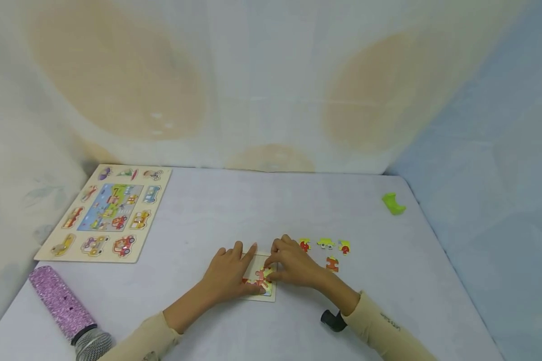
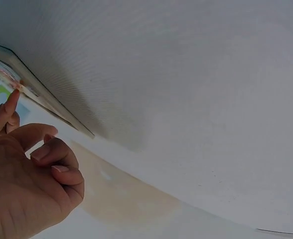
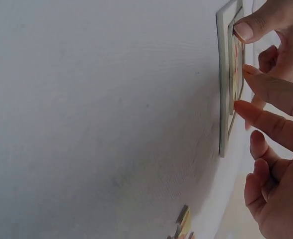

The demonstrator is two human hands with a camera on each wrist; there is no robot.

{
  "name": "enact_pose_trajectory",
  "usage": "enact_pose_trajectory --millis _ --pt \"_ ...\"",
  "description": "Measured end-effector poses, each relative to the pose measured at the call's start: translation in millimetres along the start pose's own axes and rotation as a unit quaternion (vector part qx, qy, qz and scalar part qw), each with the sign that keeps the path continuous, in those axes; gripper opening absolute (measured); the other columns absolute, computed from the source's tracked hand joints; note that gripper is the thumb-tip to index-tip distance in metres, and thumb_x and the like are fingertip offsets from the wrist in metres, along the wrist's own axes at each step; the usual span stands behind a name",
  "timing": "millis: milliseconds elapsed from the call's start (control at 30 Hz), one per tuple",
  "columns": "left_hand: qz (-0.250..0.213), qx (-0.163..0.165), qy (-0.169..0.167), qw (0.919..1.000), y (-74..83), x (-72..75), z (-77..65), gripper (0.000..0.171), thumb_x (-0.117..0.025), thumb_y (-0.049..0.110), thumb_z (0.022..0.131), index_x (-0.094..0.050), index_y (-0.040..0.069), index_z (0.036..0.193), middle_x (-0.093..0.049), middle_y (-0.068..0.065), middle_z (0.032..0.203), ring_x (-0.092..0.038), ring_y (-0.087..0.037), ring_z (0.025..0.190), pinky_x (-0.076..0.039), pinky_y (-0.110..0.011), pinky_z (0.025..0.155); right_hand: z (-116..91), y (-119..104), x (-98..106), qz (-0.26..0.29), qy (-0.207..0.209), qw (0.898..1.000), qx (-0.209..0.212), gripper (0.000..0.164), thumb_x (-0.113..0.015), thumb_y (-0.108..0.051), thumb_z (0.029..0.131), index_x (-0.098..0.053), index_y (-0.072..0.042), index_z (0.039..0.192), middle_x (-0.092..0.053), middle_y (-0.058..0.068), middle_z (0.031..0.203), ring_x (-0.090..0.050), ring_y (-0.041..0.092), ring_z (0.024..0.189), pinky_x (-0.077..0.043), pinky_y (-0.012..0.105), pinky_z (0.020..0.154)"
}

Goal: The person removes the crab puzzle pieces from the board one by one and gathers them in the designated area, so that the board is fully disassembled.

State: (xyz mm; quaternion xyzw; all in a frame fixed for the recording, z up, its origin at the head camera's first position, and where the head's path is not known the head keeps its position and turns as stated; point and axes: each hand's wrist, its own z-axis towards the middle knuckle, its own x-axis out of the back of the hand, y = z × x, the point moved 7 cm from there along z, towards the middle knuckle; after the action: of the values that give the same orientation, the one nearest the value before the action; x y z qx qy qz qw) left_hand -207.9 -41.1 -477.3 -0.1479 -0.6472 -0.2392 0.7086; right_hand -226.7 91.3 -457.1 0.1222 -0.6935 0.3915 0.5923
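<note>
Nearest me on the worktop point(image 1: 235, 210), left of the small puzzle tray point(image 1: 261, 281), lies a purple glitter microphone point(image 1: 65, 313), and a black object point(image 1: 333, 321) sits under the right forearm, to the tray's right. At the small puzzle tray itself I have both hands down. My left hand point(image 1: 228, 273) rests on the tray's left side with fingers mostly flat and a fingertip on the picture; its grip is loose, clamped on nothing I can see. My right hand point(image 1: 293, 265) is on the tray's right side, and the right wrist view shows thumb and fingertips point(image 3: 246, 31) pinching the edge of a puzzle piece point(image 3: 236, 74) sitting in the frame, so that grip is closed on the piece. Just right of the tray, four loose pieces point(image 1: 327, 248) lie apart from each other, red, yellow and orange. Farther back and well to the tray's left lies a large vehicle puzzle board point(image 1: 106, 213). Far right of the tray, near the worktop's back corner, lies a green plastic object point(image 1: 393, 204). Behind everything hangs a pale cloth backdrop point(image 1: 271, 85).
</note>
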Motion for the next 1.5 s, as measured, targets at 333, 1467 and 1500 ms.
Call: enact_pose_trajectory --millis 333,1467,1500 --pt "0.01 0.007 -0.005 0.9999 -3.3 -4.8 0.6 0.106 -0.061 0.086 0.067 -0.053 0.015 0.145 -0.047 -0.005 0.096 -0.043 -0.013 0.065 -0.03 -0.028 0.067 11.4 5.1 -8.8 0.051 -0.01 0.998 -0.033 0.019 -0.085 -0.028 0.077 -0.076 -0.016 0.088 -0.055 -0.004 0.094 -0.038 0.011 0.089 -0.035 0.026 0.079" --pt "0.011 0.021 -0.009 0.9997 -0.2 0.9 3.4 0.103 -0.071 0.082 0.062 -0.058 0.015 0.14 -0.049 -0.01 0.099 -0.057 -0.02 0.075 -0.037 -0.034 0.073 -6.4 46.6 35.0 0.217 -0.012 0.971 -0.104 0.008 -0.078 -0.019 0.084 -0.08 -0.011 0.085 -0.057 0.003 0.097 -0.041 0.02 0.101 -0.038 0.04 0.085" --pt "0.015 0.023 -0.009 0.9996 -1.4 1.0 2.5 0.103 -0.07 0.082 0.061 -0.058 0.015 0.14 -0.049 -0.01 0.1 -0.057 -0.019 0.075 -0.038 -0.034 0.074 -12.5 52.7 39.3 0.213 -0.013 0.971 -0.103 0.008 -0.078 -0.018 0.085 -0.079 -0.01 0.084 -0.056 0.003 0.096 -0.04 0.021 0.101 -0.037 0.039 0.084"
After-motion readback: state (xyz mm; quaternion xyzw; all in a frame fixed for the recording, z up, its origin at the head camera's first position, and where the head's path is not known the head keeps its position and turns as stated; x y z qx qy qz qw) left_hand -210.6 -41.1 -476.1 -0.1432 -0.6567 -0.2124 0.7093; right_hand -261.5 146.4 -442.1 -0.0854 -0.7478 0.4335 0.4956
